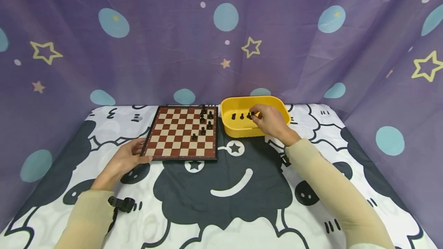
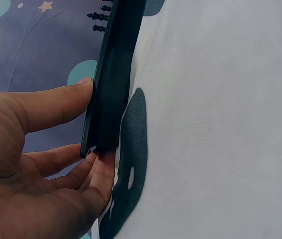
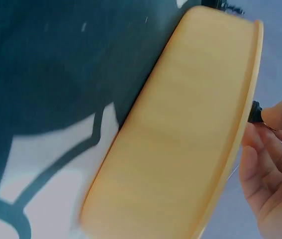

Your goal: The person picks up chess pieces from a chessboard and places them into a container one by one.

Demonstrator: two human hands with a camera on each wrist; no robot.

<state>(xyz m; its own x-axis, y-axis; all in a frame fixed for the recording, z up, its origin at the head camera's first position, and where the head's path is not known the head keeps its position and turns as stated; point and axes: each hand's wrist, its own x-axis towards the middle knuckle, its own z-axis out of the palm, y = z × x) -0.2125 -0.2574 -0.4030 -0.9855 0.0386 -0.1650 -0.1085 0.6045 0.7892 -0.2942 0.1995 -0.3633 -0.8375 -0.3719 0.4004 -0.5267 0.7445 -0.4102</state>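
A brown and cream chessboard (image 1: 169,133) lies on the cloth, with several black chess pieces (image 1: 203,130) standing along its right part. My left hand (image 1: 126,158) holds the board by its near left corner, thumb (image 2: 66,102) on the rim and the other fingers around the corner. Over the yellow bin (image 1: 242,130), my right hand (image 1: 271,120) pinches a black chess piece (image 3: 255,112) between thumb and fingers, close above the rim in the right wrist view. Several more black pieces, among them a knight (image 1: 233,116), are in the bin to the left of those fingertips.
The bin stands just right of the board, near the back edge. Behind both hangs a purple curtain (image 1: 287,60) with stars and dots. A white and dark grey patterned cloth (image 1: 256,233) covers the table. A black strap (image 1: 122,204) is on the left wrist.
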